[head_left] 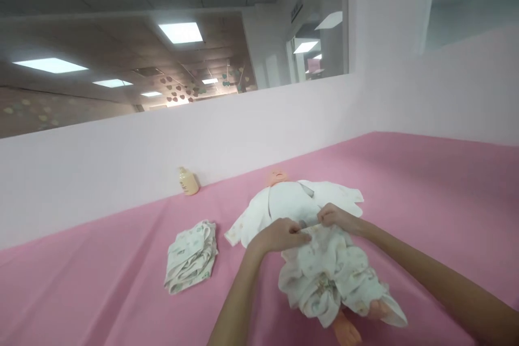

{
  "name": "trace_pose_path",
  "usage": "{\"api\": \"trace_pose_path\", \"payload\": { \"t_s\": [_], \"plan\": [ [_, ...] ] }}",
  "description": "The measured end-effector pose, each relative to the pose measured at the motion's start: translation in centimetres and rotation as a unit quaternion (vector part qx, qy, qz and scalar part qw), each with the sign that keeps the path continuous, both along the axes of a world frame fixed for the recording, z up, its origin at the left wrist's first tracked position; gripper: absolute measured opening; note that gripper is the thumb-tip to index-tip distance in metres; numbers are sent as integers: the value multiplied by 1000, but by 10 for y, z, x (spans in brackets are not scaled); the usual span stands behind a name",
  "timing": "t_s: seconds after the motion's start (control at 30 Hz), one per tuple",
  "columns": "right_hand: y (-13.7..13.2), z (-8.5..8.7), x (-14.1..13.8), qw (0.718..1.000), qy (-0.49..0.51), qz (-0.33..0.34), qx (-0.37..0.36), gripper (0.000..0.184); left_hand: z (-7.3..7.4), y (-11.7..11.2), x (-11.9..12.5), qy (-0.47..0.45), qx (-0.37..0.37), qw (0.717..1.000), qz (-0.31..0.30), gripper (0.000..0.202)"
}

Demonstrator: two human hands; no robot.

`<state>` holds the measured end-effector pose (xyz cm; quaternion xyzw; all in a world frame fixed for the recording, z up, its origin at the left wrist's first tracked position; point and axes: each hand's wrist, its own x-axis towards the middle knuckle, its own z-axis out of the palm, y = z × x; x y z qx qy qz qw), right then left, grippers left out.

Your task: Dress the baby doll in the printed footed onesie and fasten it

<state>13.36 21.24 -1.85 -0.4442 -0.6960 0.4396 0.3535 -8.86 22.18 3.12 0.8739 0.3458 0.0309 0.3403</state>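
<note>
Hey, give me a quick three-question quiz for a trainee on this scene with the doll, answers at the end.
1. What do the left hand and right hand both hold?
2. True or false: neither of the doll's feet can be seen.
3. Fill in the colour: the folded cloth lies on a ____ surface.

Key:
1. The upper edge of the bunched garment.
2. False; a bare foot of the doll sticks out.
3. Pink.
</note>
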Motion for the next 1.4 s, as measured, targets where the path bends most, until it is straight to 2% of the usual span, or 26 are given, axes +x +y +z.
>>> {"api": "trace_pose_path", "payload": {
  "t_s": [0.1, 0.2, 0.33, 0.47, 0.57, 0.7, 0.77, 0.87, 0.97, 1.03, 1.13, 1.33, 1.4],
  "plan": [
    [-1, -11, 9, 999, -44, 8, 27, 38, -2, 11, -21, -7, -48, 999, -3, 44],
    [-4, -17, 27, 996, -67, 48, -31, 44, -6, 23, -37, -27, -107, 994, -2, 40],
    [-5, -19, 45, 993, -96, 45, -61, 55, -9, 32, -42, -20, -95, 995, 22, 36],
    [-6, -20, 43, 997, -59, -18, -53, 51, -6, 31, -37, -82, 5, 993, 90, 30],
    [-4, -22, 31, 996, -19, -91, 3, 44, -7, 30, -31, -146, 37, 984, 97, 28],
    [11, -29, 15, 971, -48, -216, 94, 42, -22, 40, -23, -190, 60, 970, 140, 34],
    [23, -35, 9, 961, -73, -249, 96, 44, -36, 48, -19, -254, 39, 947, 192, 36],
    [38, -46, 5, 960, -57, -266, 60, 51, -59, 59, -16, -371, -102, 885, 263, 38],
    [42, -52, 8, 966, 10, -260, -3, 54, -78, 67, -19, -427, -268, 825, 255, 33],
    [39, -51, 11, 967, 57, -246, -42, 54, -85, 69, -24, -434, -333, 800, 248, 29],
    [32, -45, 11, 962, 123, -226, -88, 52, -87, 69, -28, -449, -368, 771, 263, 27],
    [29, -41, 7, 952, 197, -203, -120, 44, -82, 60, -16, -546, -349, 702, 296, 25],
    [30, -43, 9, 950, 213, -193, -121, 43, -79, 56, -11, -547, -343, 696, 313, 25]
  ]
}}
